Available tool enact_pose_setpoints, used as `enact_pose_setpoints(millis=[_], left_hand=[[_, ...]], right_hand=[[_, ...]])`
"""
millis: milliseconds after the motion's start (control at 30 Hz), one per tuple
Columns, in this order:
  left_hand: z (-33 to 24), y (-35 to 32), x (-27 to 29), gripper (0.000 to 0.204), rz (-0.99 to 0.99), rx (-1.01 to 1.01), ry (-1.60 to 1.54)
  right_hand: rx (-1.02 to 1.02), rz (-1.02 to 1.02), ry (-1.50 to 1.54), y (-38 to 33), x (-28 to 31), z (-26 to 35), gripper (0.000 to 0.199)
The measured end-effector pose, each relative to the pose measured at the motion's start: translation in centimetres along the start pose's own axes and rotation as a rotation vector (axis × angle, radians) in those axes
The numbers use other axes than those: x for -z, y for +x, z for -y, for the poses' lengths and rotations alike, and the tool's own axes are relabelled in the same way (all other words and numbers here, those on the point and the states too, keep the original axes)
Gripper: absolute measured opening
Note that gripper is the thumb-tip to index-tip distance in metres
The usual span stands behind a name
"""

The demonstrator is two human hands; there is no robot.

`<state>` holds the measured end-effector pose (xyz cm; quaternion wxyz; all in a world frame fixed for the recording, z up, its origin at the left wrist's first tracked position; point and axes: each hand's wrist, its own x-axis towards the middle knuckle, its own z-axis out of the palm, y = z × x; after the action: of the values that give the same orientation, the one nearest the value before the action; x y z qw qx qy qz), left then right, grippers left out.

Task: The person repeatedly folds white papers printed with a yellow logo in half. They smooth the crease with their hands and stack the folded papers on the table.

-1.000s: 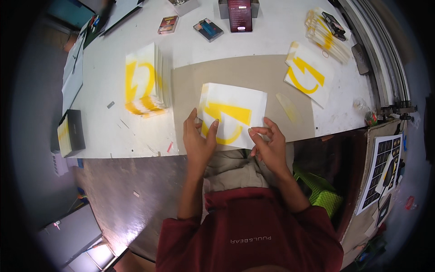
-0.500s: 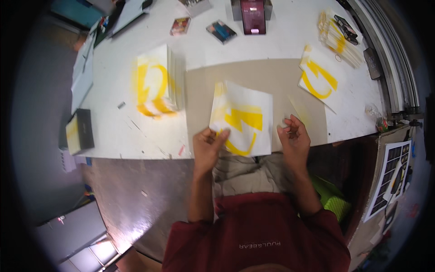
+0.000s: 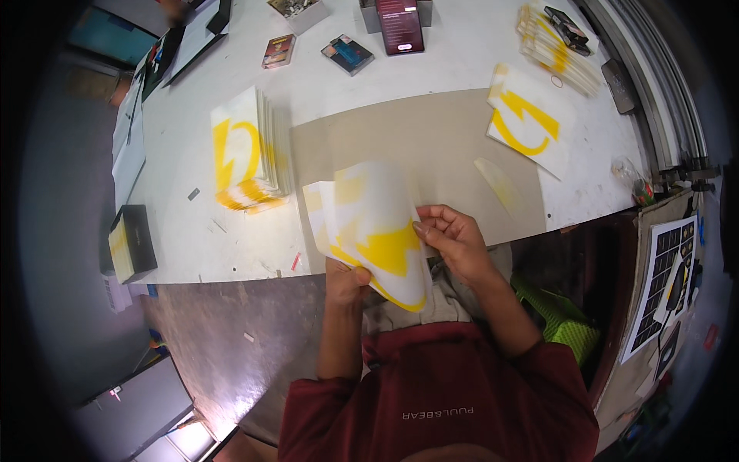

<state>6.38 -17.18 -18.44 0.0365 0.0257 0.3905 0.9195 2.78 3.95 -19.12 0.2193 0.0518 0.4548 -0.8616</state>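
Over the table's near edge I hold folded white paper (image 3: 375, 208) with a bold yellow print, bent into a curve. My left hand (image 3: 348, 279) grips its lower left edge, thumb on top and the other fingers hidden beneath. The fingers of my right hand (image 3: 456, 240) pinch the right edge, thumb toward me. At the left, a stack of similar yellow-printed papers (image 3: 240, 150) stands on the table. Another printed paper (image 3: 525, 123) lies to the right. Closest to my right hand is a flat, pale, pointed strip (image 3: 499, 186).
A beige board (image 3: 454, 123) covers the middle of the white table. Further back are a phone (image 3: 401, 27), two small packs, an open box (image 3: 299, 14) and a bundle of printed papers (image 3: 556, 50). A black box (image 3: 134, 242) sits at the left corner; a metal rail (image 3: 668, 92) borders the right.
My right hand has moved left and taken hold of the paper's right edge. The paper has shifted left and curled, with its layers spreading at the left. My view has shifted slightly.
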Motion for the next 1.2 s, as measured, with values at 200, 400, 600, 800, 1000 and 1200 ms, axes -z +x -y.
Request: enact_pose_setpoints(millis=[200,400,600,800,1000,1200], left_hand=[[1.2,0.0,0.2,0.064,-0.192,-0.12,-0.055],[1.3,0.6,1.0,0.03,-0.408,-0.043,0.291],[0.4,1.5,0.8,0.033,-0.5,0.146,0.562],[-0.8,1.7,0.0,0.042,-0.457,0.184,0.423],[-1.2,-0.6,1.9,0.04,-0.205,0.132,0.376],[-2.5,-0.3,-1.0,0.043,-0.133,-0.067,0.279]], right_hand=[[0.155,-0.211,0.054,-0.7,0.5,0.9,0.033],[0.482,-0.544,-0.24,-0.8,2.3,2.2,0.032],[0.687,-0.906,-0.656,1.0,12.8,11.1,0.02],[0.443,-1.051,-1.197,4.1,21.5,18.3,0.044],[0.556,-0.473,-0.935,-0.1,10.0,9.0,0.035],[0.043,-0.005,-0.237,0.0,4.1,2.9,0.037]])
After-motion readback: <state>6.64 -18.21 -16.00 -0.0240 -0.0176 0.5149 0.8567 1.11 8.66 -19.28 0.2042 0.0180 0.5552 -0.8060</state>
